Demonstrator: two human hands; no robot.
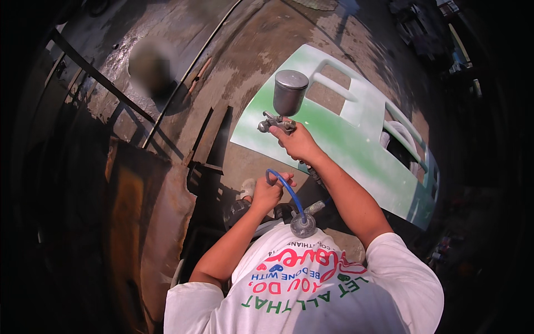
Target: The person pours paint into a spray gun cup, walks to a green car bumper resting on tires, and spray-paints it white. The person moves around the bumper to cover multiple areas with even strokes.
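My right hand (pixel 300 143) is wrapped round a metal spray gun (pixel 276 123), held over the near left end of a car bumper. A silver paint cup (pixel 290 92) stands on top of the gun. The bumper (pixel 328 131) is white with green patches and has several cutouts. Closer to my body, my left hand (pixel 268 195) is closed at one end of a thin blue hose (pixel 290 192), some fingers partly extended. From there the hose loops over to a round, greyish fitting (pixel 303 225) with a short side cylinder, in front of my chest. A dark hose hangs below the gun, partly hidden by my right forearm.
Rusty sheet metal (pixel 164 222) rises close on my left. Beyond it, a long thin bar (pixel 186 78) and a dark metal rail (pixel 103 78) cross the wet concrete floor (pixel 119 47). A pale ring-shaped object (pixel 409 139) shows through a bumper opening. Dark clutter lies at the far right.
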